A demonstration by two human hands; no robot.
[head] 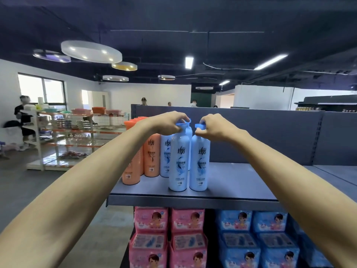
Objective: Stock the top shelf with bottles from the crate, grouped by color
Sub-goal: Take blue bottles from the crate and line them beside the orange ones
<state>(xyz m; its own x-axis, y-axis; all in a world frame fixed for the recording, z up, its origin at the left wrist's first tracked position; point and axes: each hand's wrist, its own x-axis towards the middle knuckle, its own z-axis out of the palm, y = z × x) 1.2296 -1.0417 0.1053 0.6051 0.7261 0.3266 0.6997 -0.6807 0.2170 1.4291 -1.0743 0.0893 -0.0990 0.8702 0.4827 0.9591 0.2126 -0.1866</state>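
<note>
Two light blue pump bottles stand side by side near the front edge of the grey top shelf (241, 182). My left hand (168, 121) grips the blue pump cap of the left blue bottle (178, 163). My right hand (214, 127) grips the cap of the right blue bottle (200, 165). Behind them stand more blue bottles (165, 157). Several orange bottles (151, 157) are grouped at the shelf's left end, partly hidden by my left forearm. The crate is out of view.
The shelf's right part is bare, with a grey back panel (270, 136) behind it. Below hang pink packs (170, 236) and blue packs (257, 238). To the left is an open aisle with a white rack (58, 140) and a person (23, 120) beside it.
</note>
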